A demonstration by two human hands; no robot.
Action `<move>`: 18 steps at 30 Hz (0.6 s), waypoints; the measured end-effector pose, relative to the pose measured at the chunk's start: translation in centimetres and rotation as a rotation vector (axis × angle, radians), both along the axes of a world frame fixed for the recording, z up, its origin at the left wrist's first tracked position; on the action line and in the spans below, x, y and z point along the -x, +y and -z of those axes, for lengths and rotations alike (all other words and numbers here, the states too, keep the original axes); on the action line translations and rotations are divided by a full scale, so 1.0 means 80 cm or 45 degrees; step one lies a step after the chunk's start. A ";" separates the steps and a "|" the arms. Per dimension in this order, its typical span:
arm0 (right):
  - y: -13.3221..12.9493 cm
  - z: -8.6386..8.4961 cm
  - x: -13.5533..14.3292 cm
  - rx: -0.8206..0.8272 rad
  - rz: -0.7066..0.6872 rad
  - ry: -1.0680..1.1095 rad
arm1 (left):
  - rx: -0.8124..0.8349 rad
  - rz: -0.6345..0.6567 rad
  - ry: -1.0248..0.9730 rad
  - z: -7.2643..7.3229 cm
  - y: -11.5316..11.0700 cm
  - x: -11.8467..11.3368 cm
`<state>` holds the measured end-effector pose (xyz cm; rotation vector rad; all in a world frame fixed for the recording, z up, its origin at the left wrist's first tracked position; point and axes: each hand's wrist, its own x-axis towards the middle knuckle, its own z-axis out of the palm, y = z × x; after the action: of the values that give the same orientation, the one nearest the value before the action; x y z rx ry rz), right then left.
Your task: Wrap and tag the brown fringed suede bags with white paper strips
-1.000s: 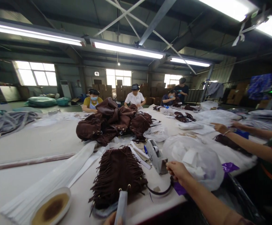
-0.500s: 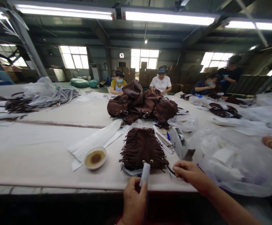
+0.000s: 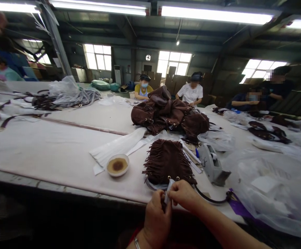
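A dark brown fringed bag [image 3: 167,160] lies on the table in front of me, with small gold rings at its near edge. A pale grey-white wrapped strip [image 3: 169,186] comes from that edge toward me. My left hand [image 3: 157,214] is closed around the strip's lower part. Just above it, my right hand [image 3: 184,194] pinches the same strip from the right, its fingertips close to the left thumb. To the right, a dark strap [image 3: 209,199] curves from the bag over the table, apart from my fingers.
Left of the bag stands a white bowl [image 3: 126,170] of brownish stuff. A grey tape dispenser [image 3: 212,166] and a large clear plastic bag [image 3: 272,186] are on the right. Behind lies a pile of brown bags [image 3: 171,114]. Several people work around the table.
My right hand has left the dark strap and moved left to the pale strip. The left hand keeps its hold. The view has swung left, and a blurred hand appears at top left.
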<state>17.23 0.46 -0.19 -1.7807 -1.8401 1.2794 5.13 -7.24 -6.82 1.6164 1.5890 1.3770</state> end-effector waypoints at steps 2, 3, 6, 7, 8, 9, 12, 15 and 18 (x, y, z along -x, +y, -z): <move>0.001 0.003 -0.001 -0.014 0.014 -0.059 | -0.008 0.036 -0.001 0.002 0.001 0.000; 0.001 0.004 -0.001 -0.024 0.014 -0.083 | -0.027 0.061 0.018 0.002 0.001 0.000; 0.001 0.008 -0.007 -0.085 -0.020 -0.152 | -0.085 0.113 0.060 -0.005 0.004 0.001; 0.001 0.008 -0.009 -0.107 -0.044 -0.158 | -0.082 0.121 0.046 -0.009 0.005 0.002; -0.001 0.007 -0.012 -0.126 -0.072 -0.149 | -0.058 0.121 0.014 -0.014 0.006 0.003; -0.003 0.006 -0.015 -0.146 -0.102 -0.133 | -0.014 0.118 -0.031 -0.018 0.007 0.004; -0.012 0.002 -0.019 -0.197 -0.129 -0.073 | 0.176 0.113 -0.182 -0.032 0.009 0.006; -0.021 0.005 -0.019 -0.226 -0.034 0.013 | 0.326 0.113 -0.326 -0.040 0.010 0.005; -0.025 0.015 -0.019 -0.212 0.094 0.089 | 0.427 0.113 -0.455 -0.040 0.009 0.003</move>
<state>18.72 -1.54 -1.36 -1.6791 -1.7701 1.1124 4.87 -6.49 -3.62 1.1560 1.4242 1.1965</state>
